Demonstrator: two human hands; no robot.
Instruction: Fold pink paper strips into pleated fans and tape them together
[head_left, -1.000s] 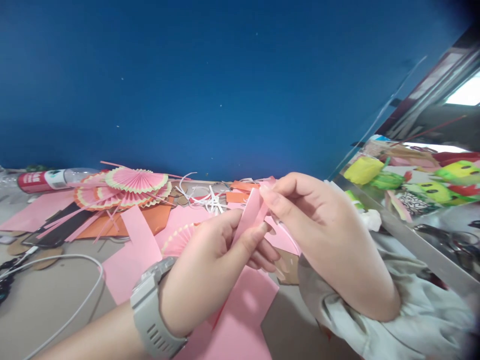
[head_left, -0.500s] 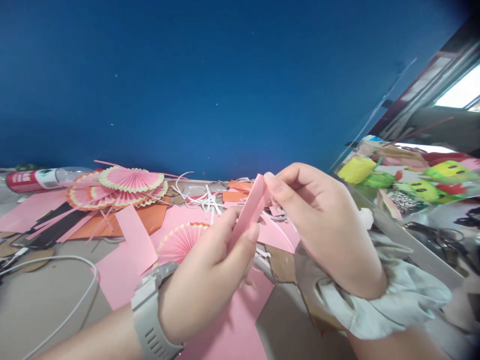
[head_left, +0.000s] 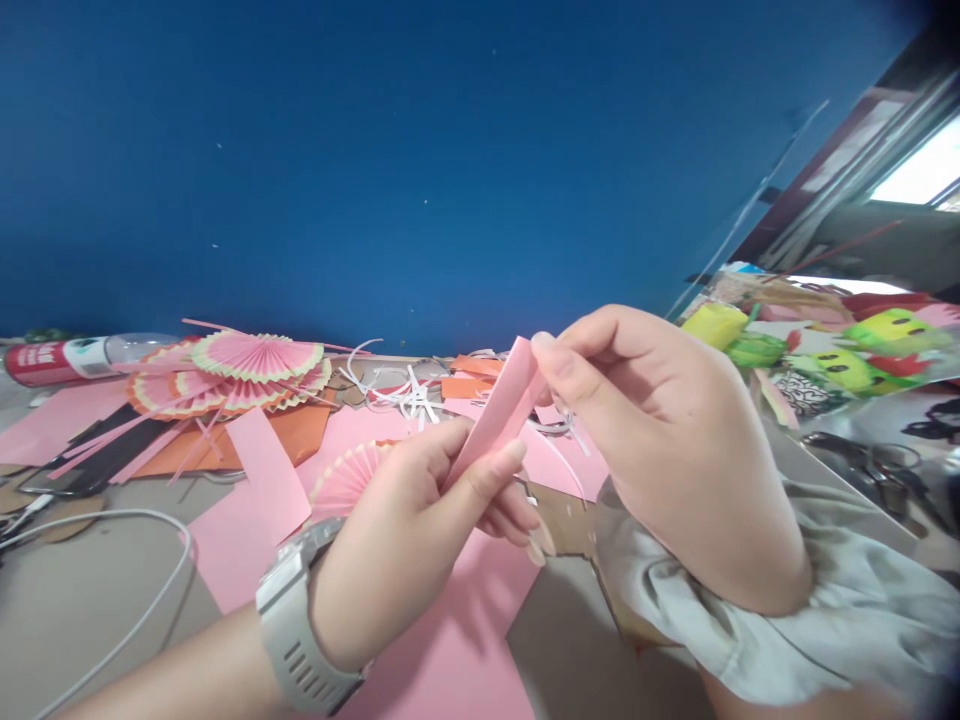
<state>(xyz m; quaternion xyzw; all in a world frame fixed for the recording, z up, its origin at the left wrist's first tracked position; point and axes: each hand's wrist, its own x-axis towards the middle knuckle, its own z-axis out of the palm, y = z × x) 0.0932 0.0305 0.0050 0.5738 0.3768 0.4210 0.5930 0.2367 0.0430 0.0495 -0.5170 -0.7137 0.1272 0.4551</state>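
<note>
Both hands hold a narrow folded pink paper strip [head_left: 496, 410] above the table. My left hand [head_left: 420, 530], with a grey watch on its wrist, pinches the strip's lower end between thumb and fingers. My right hand [head_left: 667, 440] pinches the upper end with thumb and forefinger. Below the hands lies a sheet of pink paper [head_left: 450, 640]. A small pleated pink fan [head_left: 349, 475] lies just left of my left hand.
Several pleated pink and orange paper fans [head_left: 247, 370] sit at the back left, near a red-labelled bottle [head_left: 67, 358]. Orange paper, white paper trimmings [head_left: 397, 392] and a white cable [head_left: 142, 600] lie around. A blue wall stands behind. Colourful items [head_left: 847, 350] and scissors [head_left: 870, 460] are at the right.
Both hands rose slightly with the strip. The right hand's pinch slid to the strip's top end, and the strip now stands straighter between the hands.
</note>
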